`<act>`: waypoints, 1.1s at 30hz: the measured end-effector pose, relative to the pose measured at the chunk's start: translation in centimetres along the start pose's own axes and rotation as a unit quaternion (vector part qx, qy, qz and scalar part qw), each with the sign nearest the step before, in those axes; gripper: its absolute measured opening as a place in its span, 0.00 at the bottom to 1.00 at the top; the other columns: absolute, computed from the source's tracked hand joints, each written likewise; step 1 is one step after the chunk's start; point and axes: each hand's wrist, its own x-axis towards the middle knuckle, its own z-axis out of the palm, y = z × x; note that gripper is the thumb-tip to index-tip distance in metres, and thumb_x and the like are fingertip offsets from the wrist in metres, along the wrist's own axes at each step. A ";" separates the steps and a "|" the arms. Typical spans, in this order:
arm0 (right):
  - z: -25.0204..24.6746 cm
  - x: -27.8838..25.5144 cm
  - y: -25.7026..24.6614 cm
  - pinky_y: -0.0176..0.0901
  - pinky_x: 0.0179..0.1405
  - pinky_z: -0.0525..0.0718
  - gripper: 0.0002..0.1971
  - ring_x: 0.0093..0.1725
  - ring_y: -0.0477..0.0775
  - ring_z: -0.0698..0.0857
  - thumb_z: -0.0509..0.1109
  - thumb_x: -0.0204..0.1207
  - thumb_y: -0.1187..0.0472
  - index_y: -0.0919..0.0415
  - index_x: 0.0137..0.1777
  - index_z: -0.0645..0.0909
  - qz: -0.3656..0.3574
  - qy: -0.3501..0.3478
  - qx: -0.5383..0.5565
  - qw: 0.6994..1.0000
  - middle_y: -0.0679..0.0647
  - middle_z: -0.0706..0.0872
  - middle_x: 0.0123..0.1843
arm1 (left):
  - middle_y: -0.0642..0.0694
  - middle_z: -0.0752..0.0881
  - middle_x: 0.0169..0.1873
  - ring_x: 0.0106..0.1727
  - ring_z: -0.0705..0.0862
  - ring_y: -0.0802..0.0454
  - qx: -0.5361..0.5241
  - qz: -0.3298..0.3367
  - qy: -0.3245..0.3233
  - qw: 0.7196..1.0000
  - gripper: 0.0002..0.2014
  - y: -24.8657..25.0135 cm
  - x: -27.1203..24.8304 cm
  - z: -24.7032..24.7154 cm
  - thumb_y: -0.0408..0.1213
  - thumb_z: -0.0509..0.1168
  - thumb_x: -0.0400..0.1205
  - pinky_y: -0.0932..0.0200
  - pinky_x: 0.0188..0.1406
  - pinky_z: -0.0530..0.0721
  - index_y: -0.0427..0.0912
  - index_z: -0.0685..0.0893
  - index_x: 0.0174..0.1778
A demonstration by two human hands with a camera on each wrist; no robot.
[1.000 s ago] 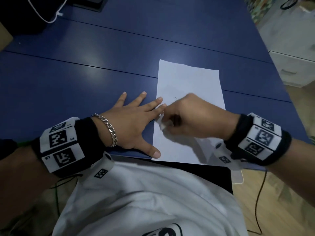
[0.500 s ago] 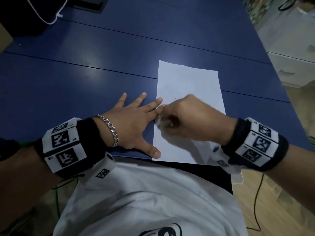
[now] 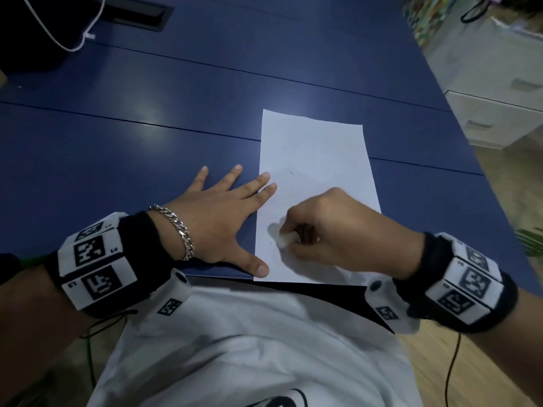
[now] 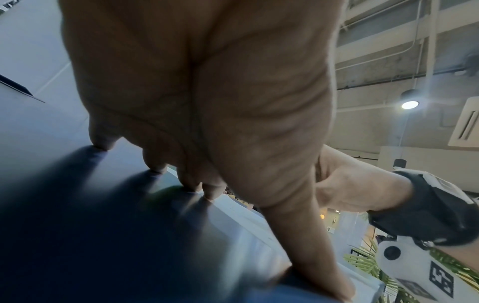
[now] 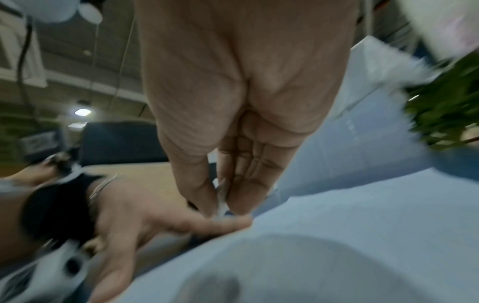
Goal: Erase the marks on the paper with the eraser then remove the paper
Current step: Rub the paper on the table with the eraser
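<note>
A white sheet of paper lies on the blue table near its front edge, with a few faint pencil marks near its middle. My right hand pinches a small white eraser and presses it on the lower left part of the sheet. In the right wrist view the eraser shows between thumb and fingers. My left hand lies flat with fingers spread; its fingertips and thumb press the paper's left edge. The left wrist view shows those fingertips on the surface.
A black cable hatch and a white cord sit at the table's far left. White drawer units stand to the right beyond the table edge. A wooden floor lies below, with a black cable hanging.
My right hand with the eraser has slid down and to the right along the paper, away from the left fingertips. The left hand has stayed in place.
</note>
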 end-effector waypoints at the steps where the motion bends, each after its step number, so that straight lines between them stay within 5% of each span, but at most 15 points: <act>1: -0.4 -0.6 0.4 0.39 0.42 0.85 0.03 0.35 0.46 0.87 0.78 0.77 0.56 0.54 0.47 0.91 0.031 0.027 0.022 0.999 0.43 0.91 0.36 | 0.66 0.25 0.85 0.88 0.26 0.46 0.000 0.000 0.000 1.000 0.70 0.0 0.0 0.0 0.91 0.57 0.59 0.22 0.84 0.38 0.62 0.27 0.88; 3: -1.3 -2.3 1.4 0.44 0.44 0.90 0.02 0.37 0.42 0.90 0.80 0.77 0.55 0.49 0.48 0.92 0.110 0.104 0.071 0.986 0.40 0.92 0.36 | 0.67 0.24 0.85 0.88 0.25 0.47 -0.002 0.000 0.000 1.000 0.70 -0.1 0.0 0.0 0.90 0.57 0.60 0.23 0.84 0.37 0.62 0.27 0.87; 7: -2.1 -6.6 2.4 0.33 0.43 0.89 0.05 0.37 0.41 0.92 0.85 0.75 0.53 0.45 0.48 0.93 0.236 0.236 0.166 0.928 0.41 0.94 0.38 | 0.67 0.26 0.86 0.88 0.26 0.47 -0.013 0.007 0.015 1.000 0.69 -0.1 0.0 0.2 0.90 0.59 0.61 0.24 0.85 0.35 0.64 0.24 0.85; 12: -0.2 -9.6 1.8 0.47 0.48 0.92 0.07 0.39 0.49 0.93 0.85 0.74 0.53 0.45 0.51 0.93 0.287 0.284 0.240 0.883 0.46 0.94 0.39 | 0.65 0.27 0.86 0.88 0.25 0.45 -0.033 0.022 0.020 0.999 0.68 -0.1 0.1 0.3 0.87 0.62 0.63 0.30 0.87 0.34 0.65 0.25 0.86; 17: 1.4 -8.6 0.9 0.33 0.43 0.87 0.09 0.41 0.42 0.92 0.85 0.74 0.51 0.41 0.53 0.93 0.208 0.158 0.186 0.947 0.38 0.92 0.39 | 0.60 0.29 0.88 0.89 0.28 0.46 -0.024 0.038 0.014 0.999 0.59 -0.8 0.2 -0.8 0.81 0.67 0.67 0.35 0.88 0.35 0.72 0.41 0.89; 22: -0.3 -5.0 0.4 0.32 0.45 0.84 0.11 0.45 0.41 0.89 0.80 0.80 0.51 0.44 0.61 0.93 0.063 0.039 0.091 0.993 0.38 0.91 0.43 | 0.68 0.30 0.87 0.89 0.29 0.46 -0.015 0.035 -0.016 0.999 0.57 -1.2 0.3 -1.4 0.80 0.67 0.69 0.26 0.86 0.36 0.74 0.41 0.88; 26: -0.3 -0.5 -0.2 0.34 0.44 0.82 0.10 0.40 0.44 0.85 0.80 0.80 0.54 0.48 0.60 0.92 -0.038 0.000 0.049 0.998 0.43 0.92 0.42 | 0.72 0.32 0.86 0.89 0.29 0.48 -0.019 0.037 -0.020 0.999 0.57 -1.1 0.4 -1.3 0.80 0.68 0.68 0.21 0.84 0.36 0.75 0.41 0.88; 33: 0.2 2.2 -0.3 0.37 0.39 0.82 0.03 0.35 0.48 0.86 0.79 0.76 0.60 0.53 0.48 0.92 -0.074 -0.031 0.053 0.995 0.44 0.91 0.36 | 0.71 0.34 0.87 0.90 0.31 0.47 -0.022 0.042 -0.016 0.999 0.55 -1.3 0.4 -1.4 0.80 0.69 0.67 0.18 0.82 0.37 0.78 0.45 0.87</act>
